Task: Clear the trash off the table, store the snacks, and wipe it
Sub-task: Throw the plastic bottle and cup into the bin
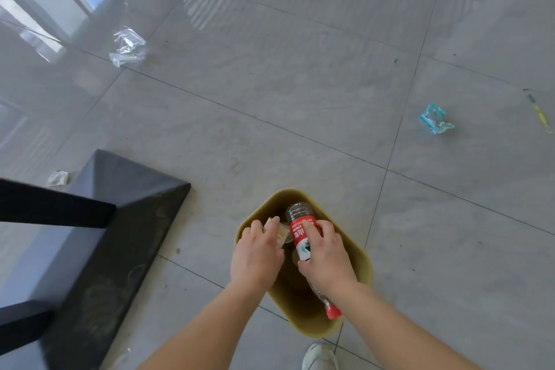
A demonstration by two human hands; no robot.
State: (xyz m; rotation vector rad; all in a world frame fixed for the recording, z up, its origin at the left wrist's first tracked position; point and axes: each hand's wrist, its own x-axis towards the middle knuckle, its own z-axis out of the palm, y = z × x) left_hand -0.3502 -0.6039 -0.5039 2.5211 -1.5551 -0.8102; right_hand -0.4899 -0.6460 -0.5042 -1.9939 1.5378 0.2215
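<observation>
My forearms (399,327) are bare all the way to the wrists, with skin uncovered on my left hand (256,255) and my right hand (326,261) too. On one foot I wear a pale whitish sneaker (319,356) with a rounded toe, only its front showing.

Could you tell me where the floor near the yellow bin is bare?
Bare tile lies between the yellow bin and the crumpled teal wrapper, and between the dark table base and the clear plastic wrapper. Crowded over the bin: left hand, right hand, red-labelled clear bottle, beige packet.
</observation>
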